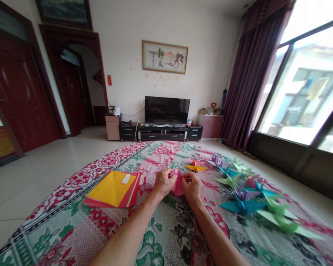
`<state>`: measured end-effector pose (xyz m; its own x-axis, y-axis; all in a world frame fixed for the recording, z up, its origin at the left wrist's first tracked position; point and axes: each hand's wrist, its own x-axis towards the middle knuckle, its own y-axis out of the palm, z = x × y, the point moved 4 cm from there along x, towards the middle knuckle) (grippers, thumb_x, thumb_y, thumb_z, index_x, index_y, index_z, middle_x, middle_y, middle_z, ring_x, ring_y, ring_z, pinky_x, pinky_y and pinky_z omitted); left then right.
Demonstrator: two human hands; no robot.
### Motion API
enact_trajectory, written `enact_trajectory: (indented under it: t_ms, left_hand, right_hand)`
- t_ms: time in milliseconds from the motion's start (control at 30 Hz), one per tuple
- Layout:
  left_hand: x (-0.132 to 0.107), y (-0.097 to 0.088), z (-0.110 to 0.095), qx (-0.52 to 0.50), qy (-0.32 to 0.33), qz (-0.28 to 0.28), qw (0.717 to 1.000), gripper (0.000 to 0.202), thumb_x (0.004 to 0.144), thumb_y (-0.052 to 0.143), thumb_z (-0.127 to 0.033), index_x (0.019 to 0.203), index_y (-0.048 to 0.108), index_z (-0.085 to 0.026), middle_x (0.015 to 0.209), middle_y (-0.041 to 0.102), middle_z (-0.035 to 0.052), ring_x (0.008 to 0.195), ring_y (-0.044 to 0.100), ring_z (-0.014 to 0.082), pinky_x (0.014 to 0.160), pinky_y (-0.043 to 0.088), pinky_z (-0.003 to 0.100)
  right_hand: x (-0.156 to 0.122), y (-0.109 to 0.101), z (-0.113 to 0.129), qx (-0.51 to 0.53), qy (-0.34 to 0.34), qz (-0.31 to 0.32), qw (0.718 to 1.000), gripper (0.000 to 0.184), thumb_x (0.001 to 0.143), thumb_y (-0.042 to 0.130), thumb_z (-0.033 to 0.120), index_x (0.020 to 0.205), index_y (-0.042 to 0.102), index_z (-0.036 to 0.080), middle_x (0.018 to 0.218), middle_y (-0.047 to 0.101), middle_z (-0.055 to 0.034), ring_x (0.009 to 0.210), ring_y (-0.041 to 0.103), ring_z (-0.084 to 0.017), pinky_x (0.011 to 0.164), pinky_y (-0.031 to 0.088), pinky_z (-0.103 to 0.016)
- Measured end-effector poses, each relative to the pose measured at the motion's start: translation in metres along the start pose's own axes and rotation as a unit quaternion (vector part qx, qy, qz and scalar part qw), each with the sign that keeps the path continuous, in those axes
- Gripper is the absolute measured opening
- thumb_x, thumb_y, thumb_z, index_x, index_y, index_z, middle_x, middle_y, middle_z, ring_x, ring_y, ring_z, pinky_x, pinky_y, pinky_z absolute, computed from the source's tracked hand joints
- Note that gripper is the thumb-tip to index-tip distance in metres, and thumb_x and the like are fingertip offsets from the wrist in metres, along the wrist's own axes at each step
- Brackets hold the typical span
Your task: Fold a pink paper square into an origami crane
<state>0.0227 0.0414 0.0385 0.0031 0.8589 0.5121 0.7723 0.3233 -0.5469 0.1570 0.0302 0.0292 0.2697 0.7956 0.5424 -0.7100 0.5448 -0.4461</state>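
A pink sheet of paper (178, 184), partly folded, is pinched between both hands over a flowered cloth (166, 229). My left hand (163, 183) grips its left edge with fingers closed. My right hand (192, 186) pinches its right side, fingers pressed together. A stack of square papers (113, 189), yellow on top and red beneath, lies left of my left hand. Several folded paper cranes lie to the right, among them a yellow crane (195, 167) just beyond my hands and a blue crane (242, 205).
The cloth lies spread on a tiled floor. At the far wall stand a television (167, 110) on a low dark cabinet (161, 133). Dark wooden doors (22, 92) are at the left. A large window (308, 92) with purple curtains is at the right.
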Motion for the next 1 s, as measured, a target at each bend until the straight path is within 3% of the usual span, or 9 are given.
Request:
enact_trajectory:
  t_ms: [300, 533, 733, 1000]
  left_hand:
    - [0.001, -0.001, 0.009, -0.029, -0.026, -0.023, 0.999, 0.023, 0.068, 0.049, -0.025, 0.049, 0.039, -0.016, 0.048, 0.032, -0.0062, 0.049, 0.031, 0.0073, 0.050, 0.022, 0.021]
    - [0.002, -0.002, 0.009, -0.036, -0.027, -0.022, 0.999, 0.024, 0.068, 0.050, -0.026, 0.049, 0.039, -0.016, 0.046, 0.032, -0.0062, 0.049, 0.031, 0.0076, 0.050, 0.023, 0.021]
    - [0.001, -0.001, 0.008, -0.065, -0.022, -0.002, 0.998, 0.020, 0.071, 0.049, -0.027, 0.054, 0.047, -0.016, 0.050, 0.039, -0.0054, 0.051, 0.035, 0.0078, 0.052, 0.027, 0.020]
    - [0.001, -0.002, 0.007, -0.081, -0.010, -0.010, 0.997, 0.016, 0.076, 0.042, -0.021, 0.070, 0.057, -0.017, 0.059, 0.052, -0.0034, 0.057, 0.045, 0.0091, 0.054, 0.032, 0.018]
  right_hand:
    - [-0.006, 0.005, 0.004, 0.056, -0.022, 0.049, 0.997, 0.016, 0.068, 0.053, 0.032, 0.073, 0.060, 0.018, 0.074, 0.066, -0.0038, 0.067, 0.060, -0.016, 0.063, 0.044, -0.025]
    - [-0.005, -0.001, 0.007, 0.087, 0.035, 0.077, 0.993, 0.039, 0.076, 0.042, 0.050, 0.069, 0.062, 0.017, 0.060, 0.062, -0.0018, 0.058, 0.055, -0.015, 0.055, 0.039, -0.024]
    - [0.001, 0.005, -0.003, 0.194, 0.057, 0.096, 0.975, 0.039, 0.070, 0.051, 0.048, 0.085, 0.063, 0.014, 0.073, 0.065, -0.0043, 0.064, 0.056, -0.016, 0.058, 0.043, -0.024]
    - [-0.003, 0.006, 0.004, 0.257, 0.102, 0.153, 0.949, 0.032, 0.064, 0.057, 0.042, 0.081, 0.063, 0.015, 0.067, 0.063, -0.0021, 0.055, 0.052, -0.013, 0.049, 0.039, -0.021]
